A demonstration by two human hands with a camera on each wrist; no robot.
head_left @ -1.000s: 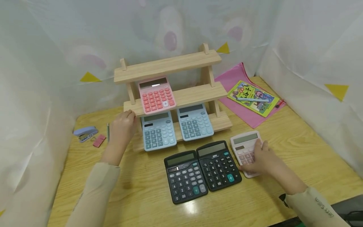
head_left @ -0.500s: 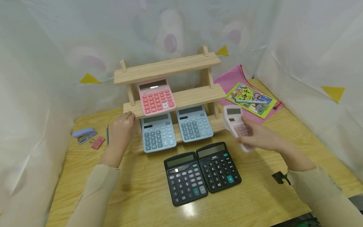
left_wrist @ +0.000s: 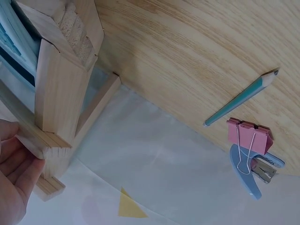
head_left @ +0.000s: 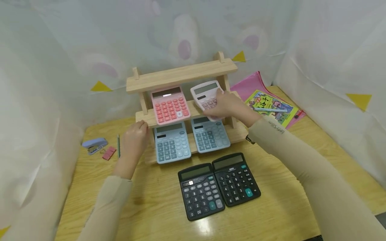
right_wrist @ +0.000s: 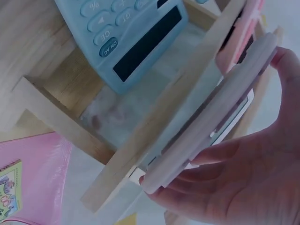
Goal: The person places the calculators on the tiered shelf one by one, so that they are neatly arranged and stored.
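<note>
My right hand (head_left: 229,105) grips a pale pink calculator (head_left: 205,88) by its sides at the middle tier of the wooden shelf (head_left: 184,74). The right wrist view shows that calculator (right_wrist: 211,117) edge-on, close to the shelf board; whether it touches the board I cannot tell. To its left a brighter pink calculator (head_left: 170,107) leans on the same tier. Two light blue calculators, a left one (head_left: 172,144) and a right one (head_left: 211,135), lean on the bottom tier. With thumb and fingers my left hand (head_left: 134,140) pinches the left end of the middle board (left_wrist: 28,126).
Two black calculators, one left (head_left: 200,190) and one right (head_left: 236,179), lie side by side on the table. A pencil (left_wrist: 239,98), a pink binder clip (left_wrist: 248,135) and a blue stapler (head_left: 94,144) lie left. A pink pouch (head_left: 250,82) and booklet (head_left: 272,108) are at right.
My right hand has lifted the pale pink calculator off the table beside the black ones and carried it up and left to the middle tier. The left hand stays at the board's end.
</note>
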